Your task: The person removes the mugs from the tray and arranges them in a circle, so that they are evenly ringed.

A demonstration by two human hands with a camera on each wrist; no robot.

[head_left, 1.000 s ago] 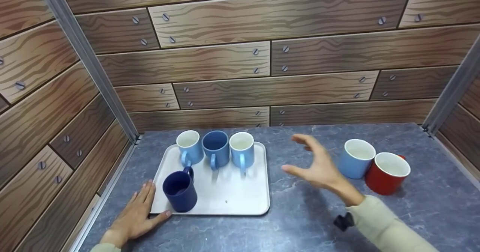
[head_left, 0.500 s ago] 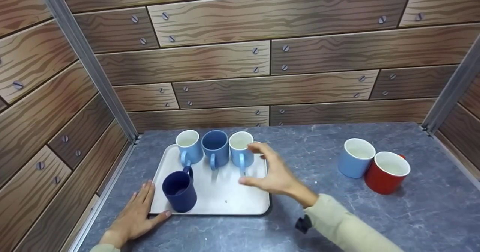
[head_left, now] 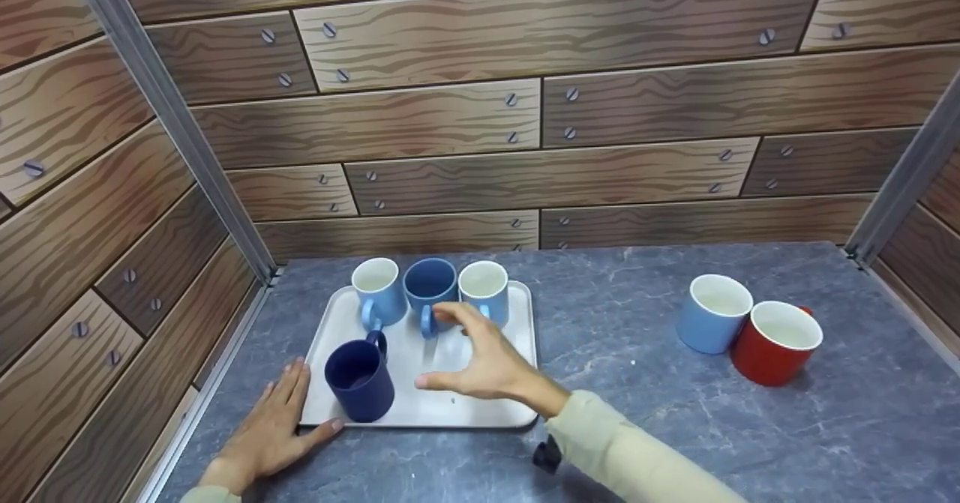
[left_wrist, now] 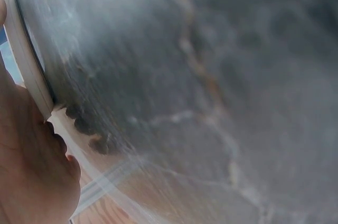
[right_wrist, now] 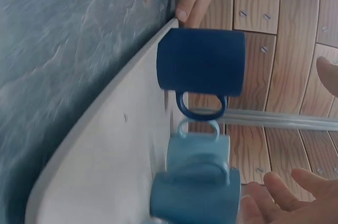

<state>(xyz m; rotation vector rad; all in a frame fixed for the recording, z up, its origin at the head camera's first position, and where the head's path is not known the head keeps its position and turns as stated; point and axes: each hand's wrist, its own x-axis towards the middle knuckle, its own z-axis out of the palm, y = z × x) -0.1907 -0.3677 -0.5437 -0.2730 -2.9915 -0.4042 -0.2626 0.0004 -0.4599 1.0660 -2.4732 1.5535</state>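
A white tray (head_left: 487, 413) carries a dark navy mug (head_left: 364, 387) at its front left corner. Along its back edge stand a light blue mug (head_left: 384, 300), a medium blue mug (head_left: 442, 300) and another light blue mug (head_left: 495, 304), handles toward me. My left hand (head_left: 262, 428) lies flat at the tray's left front corner, its fingers and thumb straight along the edges. Over the tray, right of the navy mug, hovers my right hand (head_left: 484, 360), thumb and fingers spread apart and holding nothing. In the right wrist view, the navy mug (right_wrist: 203, 60) shows its handle.
To the right on the grey marbled table (head_left: 637, 428) stand a light blue mug (head_left: 703, 329) and a red mug (head_left: 769, 353), close side by side. Wood-patterned walls (head_left: 450, 121) with grey metal corner posts enclose the table at the back and both sides.
My right hand has travelled left from the table beside the tray to above the tray, nearing the navy mug. My left hand and the mugs have stayed in place.
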